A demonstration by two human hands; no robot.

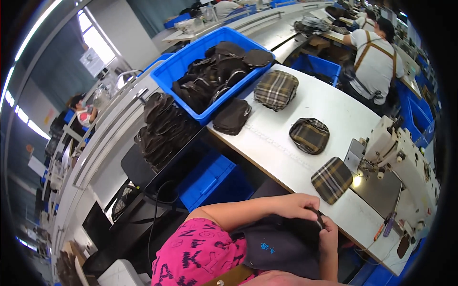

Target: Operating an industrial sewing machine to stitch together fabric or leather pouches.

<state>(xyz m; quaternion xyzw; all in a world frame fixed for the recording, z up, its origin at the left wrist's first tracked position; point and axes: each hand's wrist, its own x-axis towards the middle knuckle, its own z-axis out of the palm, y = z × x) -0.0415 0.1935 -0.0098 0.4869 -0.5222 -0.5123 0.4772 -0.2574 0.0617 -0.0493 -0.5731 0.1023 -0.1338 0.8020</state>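
Note:
My left hand (300, 206) and my right hand (328, 232) meet at the table's near edge, both with fingers closed on a dark fabric piece (315, 218). A pale strip shows along its edge between my fingertips; the rest of it blends into the dark apron. Just beyond my hands lies a flat brown plaid fabric panel (332, 180) with rounded corners. Farther back are a plaid pouch piece (309, 136) with a dark rim and a stack of plaid panels (276, 89).
A sewing machine (403, 162) with a lit needle area stands at right, near scissors or snips (390, 224). A blue bin (164, 78) full of dark pouches sits at the far left, beside a dark pile (167, 126). A co-worker (374, 66) sits beyond the table (267, 157).

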